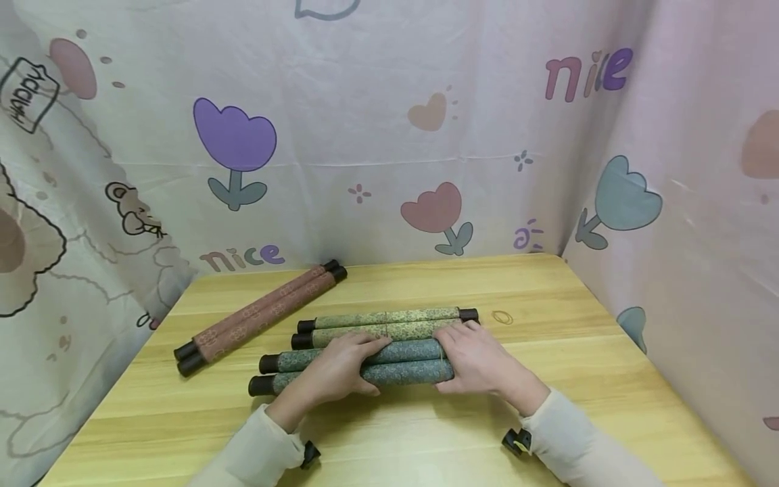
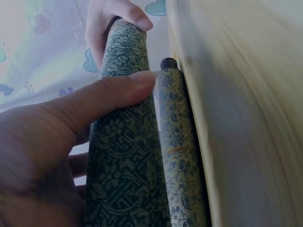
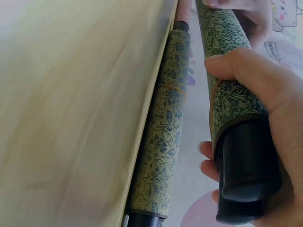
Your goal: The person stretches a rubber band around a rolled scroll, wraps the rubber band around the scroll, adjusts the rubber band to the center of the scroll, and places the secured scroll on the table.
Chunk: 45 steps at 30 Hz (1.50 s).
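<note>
Both hands hold a scroll with dark green-blue floral cloth, rolled from both sides into two parallel rolls with black end knobs. My left hand grips it near its middle, the thumb lying across the cloth in the left wrist view. Near the right end, my right hand has its thumb on one side and fingers around the other. A thin rubber band circles the scroll beside the right thumb. Just behind lies a yellow-green patterned scroll, its rolls bound by a band at the middle.
A reddish-brown scroll lies slanted at the back left of the wooden table. A loose rubber band lies right of the yellow-green scroll. Printed cloth hangs behind and along both sides.
</note>
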Motion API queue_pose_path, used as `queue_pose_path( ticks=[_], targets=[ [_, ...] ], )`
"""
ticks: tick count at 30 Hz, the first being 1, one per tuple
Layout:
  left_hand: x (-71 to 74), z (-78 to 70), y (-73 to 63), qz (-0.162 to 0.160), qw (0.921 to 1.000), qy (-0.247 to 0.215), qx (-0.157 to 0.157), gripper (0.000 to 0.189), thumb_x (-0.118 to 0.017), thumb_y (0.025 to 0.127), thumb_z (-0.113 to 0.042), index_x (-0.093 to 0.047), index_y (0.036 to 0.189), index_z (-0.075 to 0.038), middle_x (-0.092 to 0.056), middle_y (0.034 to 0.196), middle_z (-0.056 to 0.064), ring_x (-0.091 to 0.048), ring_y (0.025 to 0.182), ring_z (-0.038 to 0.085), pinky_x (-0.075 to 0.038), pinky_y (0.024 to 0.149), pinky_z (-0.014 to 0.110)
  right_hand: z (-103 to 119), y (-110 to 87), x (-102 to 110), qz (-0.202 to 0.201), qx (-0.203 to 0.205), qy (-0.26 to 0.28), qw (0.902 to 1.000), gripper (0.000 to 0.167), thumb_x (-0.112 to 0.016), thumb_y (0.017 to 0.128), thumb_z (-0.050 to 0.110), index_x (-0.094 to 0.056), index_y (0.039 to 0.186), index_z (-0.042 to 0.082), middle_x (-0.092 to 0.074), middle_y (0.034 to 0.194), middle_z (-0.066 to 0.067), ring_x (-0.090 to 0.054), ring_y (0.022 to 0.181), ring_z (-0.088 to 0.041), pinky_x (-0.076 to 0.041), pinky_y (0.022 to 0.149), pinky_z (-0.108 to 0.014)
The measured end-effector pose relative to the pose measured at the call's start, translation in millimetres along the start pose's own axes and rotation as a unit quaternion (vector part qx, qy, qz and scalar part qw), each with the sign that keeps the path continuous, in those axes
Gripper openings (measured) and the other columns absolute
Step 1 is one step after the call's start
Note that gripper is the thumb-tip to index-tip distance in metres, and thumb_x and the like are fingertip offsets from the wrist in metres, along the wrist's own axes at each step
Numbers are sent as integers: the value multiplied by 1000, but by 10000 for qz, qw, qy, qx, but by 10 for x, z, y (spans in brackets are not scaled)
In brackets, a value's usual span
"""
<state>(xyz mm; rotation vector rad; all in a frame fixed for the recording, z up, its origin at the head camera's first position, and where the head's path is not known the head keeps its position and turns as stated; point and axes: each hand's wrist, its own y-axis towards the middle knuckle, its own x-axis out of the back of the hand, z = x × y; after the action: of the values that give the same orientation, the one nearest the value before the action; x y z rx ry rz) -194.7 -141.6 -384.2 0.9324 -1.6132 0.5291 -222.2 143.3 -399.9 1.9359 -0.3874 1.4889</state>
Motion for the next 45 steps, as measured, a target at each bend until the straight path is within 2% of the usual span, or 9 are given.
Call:
queue_pose_path(
  ticks=[8,12,15,21,27,32,37,41,45],
  targets=[
    [27,-13,-6,-24,9994,313,-131,89,-89,68,-38,-50,145,-14,-57,134,12,-53,120,37,-39,102,59,16,-12,55,168,-144,292,9993,88,-76,70,62,-55,128,0,-63,121,-12,-58,112,-30,-46,98,-49],
    [56,14,-16,-27,9983,505,-295,86,-84,74,-45,-47,147,-16,-56,136,11,-54,121,35,-41,102,56,-37,-18,58,-99,-135,587,9981,82,-79,68,57,-58,126,3,-64,115,-7,-60,105,-25,-51,91,-43],
    [85,39,-35,-165,9965,725,-392,85,-77,79,-53,-44,149,-19,-55,137,10,-53,121,35,-41,101,57,-83,-29,74,-312,-182,834,9959,79,-81,66,53,-59,124,5,-64,108,-3,-60,98,-20,-54,82,-39],
    [180,129,-71,-490,9927,1068,-279,88,-69,78,-65,-42,150,-23,-55,137,7,-52,123,35,-39,101,62,-201,-60,139,-230,-496,1145,9919,76,-82,65,52,-60,123,8,-63,103,2,-59,92,-15,-53,78,-37],
    [275,226,-110,-508,9910,1223,-173,93,-69,75,-69,-41,151,-24,-56,137,7,-54,120,35,-40,100,59,-314,-101,203,-165,-652,1125,9914,77,-83,65,54,-60,122,8,-65,104,-1,-62,92,-17,-54,77,-40],
    [293,313,-126,-500,9912,1215,-125,95,-72,72,-68,-43,150,-22,-57,135,6,-54,120,34,-39,101,59,-402,-144,240,-141,-679,1225,9900,78,-84,65,51,-60,125,5,-66,111,-7,-63,99,-23,-54,84,-44],
    [282,382,-119,-388,9930,1111,-63,94,-72,74,-66,-42,150,-21,-57,135,9,-54,121,35,-38,103,58,-487,-189,258,-97,-732,1273,9891,75,-84,65,51,-61,123,9,-66,110,-3,-63,99,-20,-54,84,-42],
    [264,402,-100,-372,9947,945,-150,88,-74,78,-60,-45,148,-16,-58,133,12,-55,120,36,-40,102,57,-537,-213,256,-1,-750,1231,9896,72,-83,65,51,-60,122,13,-66,110,0,-62,100,-18,-53,83,-41],
    [243,409,-86,-403,9953,838,-252,83,-76,78,-56,-50,144,-12,-58,131,13,-56,119,36,-42,101,56,-550,-222,253,198,-690,1153,9907,76,-82,68,53,-58,126,10,-65,115,-3,-61,104,-23,-51,88,-45]
  ],
)
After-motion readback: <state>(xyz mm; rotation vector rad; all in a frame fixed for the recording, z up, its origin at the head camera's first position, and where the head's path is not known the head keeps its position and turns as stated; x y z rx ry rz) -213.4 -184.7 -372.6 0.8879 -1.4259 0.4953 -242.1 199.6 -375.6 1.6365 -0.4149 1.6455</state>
